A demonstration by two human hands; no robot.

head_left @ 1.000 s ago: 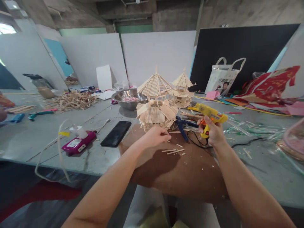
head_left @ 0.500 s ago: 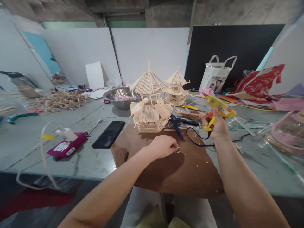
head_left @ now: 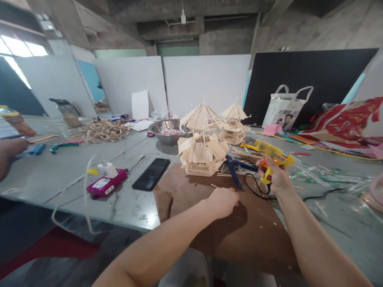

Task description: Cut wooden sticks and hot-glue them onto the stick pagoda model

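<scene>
Low over the brown board (head_left: 254,243), my left hand (head_left: 223,202) is closed, knuckles up, its fingertips mostly hidden. The end of a small wooden stick (head_left: 214,185) shows at its far side. My right hand (head_left: 277,175) grips a yellow glue gun (head_left: 273,153) by the handle, nozzle pointing left and away, an orange light glowing on it. Just beyond my left hand stands a wooden-stick pavilion model (head_left: 202,153) with a conical roof, open at its right side. Blue-handled pliers (head_left: 233,171) lie between the model and the glue gun.
A black phone (head_left: 151,174) and purple power strip (head_left: 107,183) lie left. Behind are a metal bowl (head_left: 169,135), a second pavilion (head_left: 235,127) and a stick pile (head_left: 103,130). The gun's black cord (head_left: 254,187) loops rightward. Another person's hand (head_left: 10,153) holds sticks at far left.
The view has tilted up and turned left, bringing another person's hand into sight. My left hand has rolled so its fingertips are hidden. My right hand still holds the glue gun.
</scene>
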